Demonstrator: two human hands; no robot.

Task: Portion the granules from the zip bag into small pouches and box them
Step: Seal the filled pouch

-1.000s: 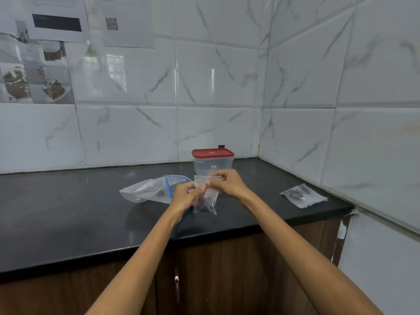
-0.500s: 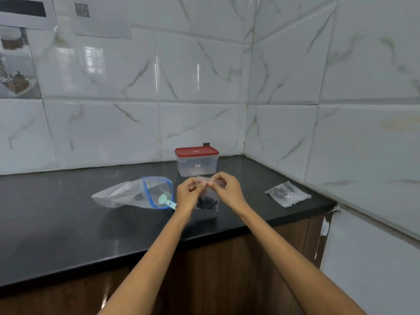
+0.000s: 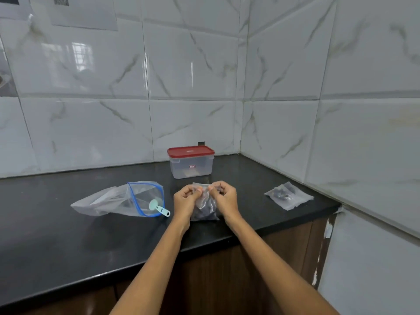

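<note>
I hold a small clear plastic pouch (image 3: 205,204) with dark granules in its lower half upright between both hands, just above the front part of the black stone worktop (image 3: 56,235). My left hand (image 3: 186,200) has its fingers curled, thumb and forefinger pinching the pouch's top edge on the left side. My right hand (image 3: 223,197) does likewise on the right side, fingers curled and pinching the same top strip, so the two thumbs sit close together at the pouch's mouth. Whether the seal is pressed closed along its length I cannot tell.

To my left, the large clear zip bag with a blue rim (image 3: 127,200) lies on its side on the worktop, its mouth gaping toward my hands. A pale green plastic measuring spoon (image 3: 158,206) lies at that mouth, bowl inside the opening and handle sticking out toward me.

Behind my hands, near the tiled wall, stands a clear rectangular plastic box with a red lid (image 3: 191,163), lid on. Well to my right, near the side wall, flat clear pouches with dark contents (image 3: 288,195) lie on the worktop; how many, I cannot tell.
</note>
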